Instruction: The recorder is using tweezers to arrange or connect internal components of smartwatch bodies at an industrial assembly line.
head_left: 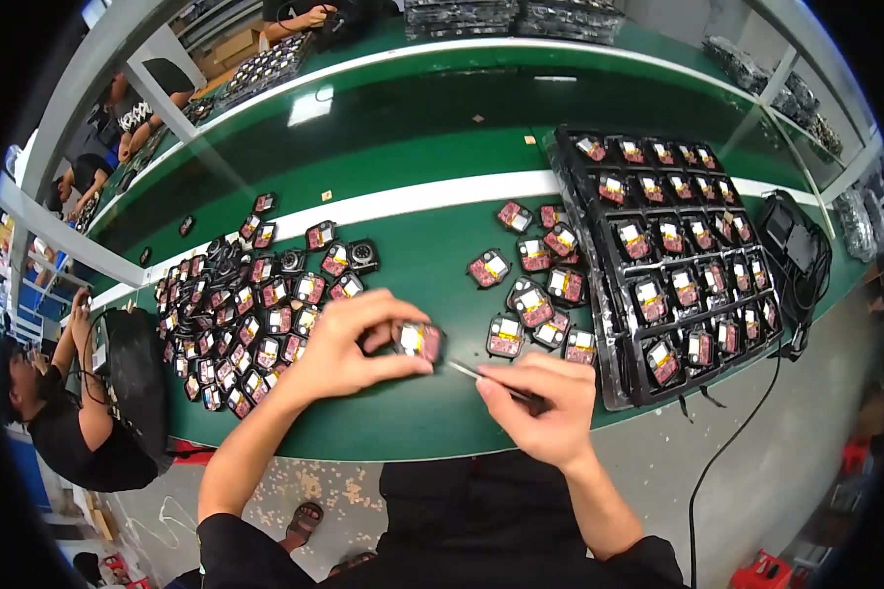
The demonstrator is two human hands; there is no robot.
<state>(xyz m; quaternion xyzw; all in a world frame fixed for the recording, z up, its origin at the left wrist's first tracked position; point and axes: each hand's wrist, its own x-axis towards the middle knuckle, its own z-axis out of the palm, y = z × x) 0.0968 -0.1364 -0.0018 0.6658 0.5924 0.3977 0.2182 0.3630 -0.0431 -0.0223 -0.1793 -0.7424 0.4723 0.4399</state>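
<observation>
My left hand [342, 346] pinches a small black-cased electronic module [420, 342] between thumb and fingers, above the green tabletop. A red circuit board and a white and yellow patch show on the module's upward side. Just to its right, my right hand [548, 404] is closed around slim metal tweezers [466, 371]. Their tips point toward the module, with a small gap between. A dense heap of similar modules [249, 330] lies left of my left hand. A looser cluster of modules [533, 306] lies beyond my right hand.
A black compartment tray [604, 334] filled with similar modules lies at the right. Beside it are a dark device [794, 236] and a hanging black cable [722, 461]. A seated person [93, 412] works at the left, others farther back. Grey frame posts [69, 231] rise around the green table [383, 427].
</observation>
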